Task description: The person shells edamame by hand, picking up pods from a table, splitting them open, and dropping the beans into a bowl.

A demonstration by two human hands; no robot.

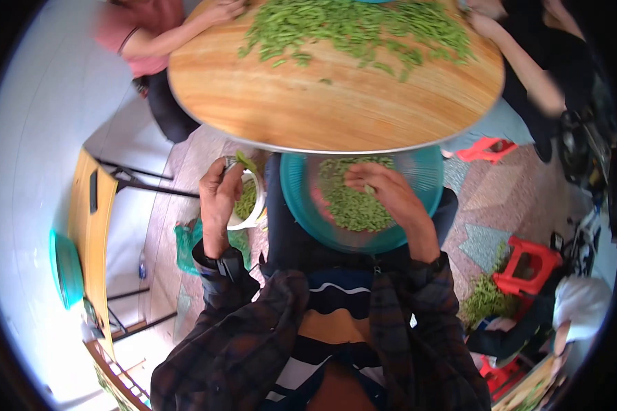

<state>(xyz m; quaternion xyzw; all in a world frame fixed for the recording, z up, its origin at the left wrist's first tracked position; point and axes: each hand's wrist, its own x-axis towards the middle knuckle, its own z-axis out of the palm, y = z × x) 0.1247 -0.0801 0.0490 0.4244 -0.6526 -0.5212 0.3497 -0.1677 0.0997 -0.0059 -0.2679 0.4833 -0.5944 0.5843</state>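
Note:
A teal basin (295, 198) rests on my lap, holding many shelled green beans (360, 212). Over it is my right hand (391, 195), its fingers pinched together with something small and green by them. My left hand (219, 195) is to the left of the basin, closed around a green pod (247, 162) that sticks out past the fingers. Below and beside my left hand stands a white bucket (259, 205) with green pieces inside. Green pods (363, 31) lie heaped on the far part of the round wooden table (288, 103).
One person's arm (161, 42) rests at the table's left, another's arm (528, 68) at its right. A red stool (528, 267) stands by a green heap (487, 298) on the right floor. At left are a green bag (187, 246) and a wooden table (96, 233).

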